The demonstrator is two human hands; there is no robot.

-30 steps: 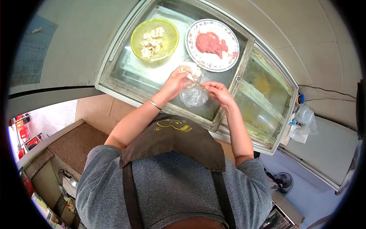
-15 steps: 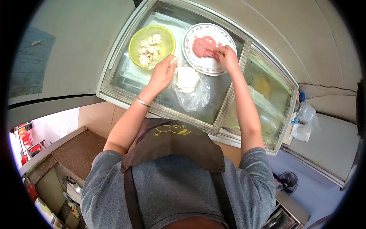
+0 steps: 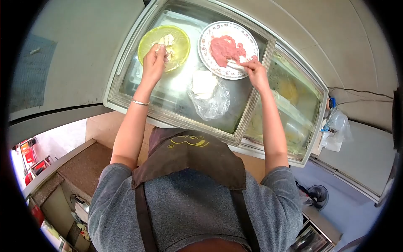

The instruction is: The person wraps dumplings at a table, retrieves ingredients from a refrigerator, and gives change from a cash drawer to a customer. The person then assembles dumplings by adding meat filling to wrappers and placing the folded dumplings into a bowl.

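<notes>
My left hand (image 3: 154,64) is over the yellow-green basket (image 3: 145,40), its fingers pinched around what looks like a small pale wonton. Several folded wontons (image 3: 168,40) lie in the basket, partly hidden by that hand. My right hand (image 3: 255,72) is closed at the near right rim of a patterned white plate (image 3: 208,38). It grips a thin, pale, stick-like tool (image 3: 233,64), mostly hidden, that reaches to the pink minced meat (image 3: 224,49) on the plate. A stack of square white wrappers (image 3: 204,82) sits on a clear plastic bag (image 3: 213,106) between my forearms.
Everything rests on the sliding glass top of a chest freezer (image 3: 168,95) with a raised metal frame (image 3: 248,115). To the right, a plastic bag (image 3: 339,128) hangs beside a grey counter (image 3: 357,151). A brown surface (image 3: 79,170) lies at lower left.
My left hand has moved from beside the wrappers, up and left over the basket, carrying a small pale piece. My right hand has shifted slightly down and right, toward the plate's rim.
</notes>
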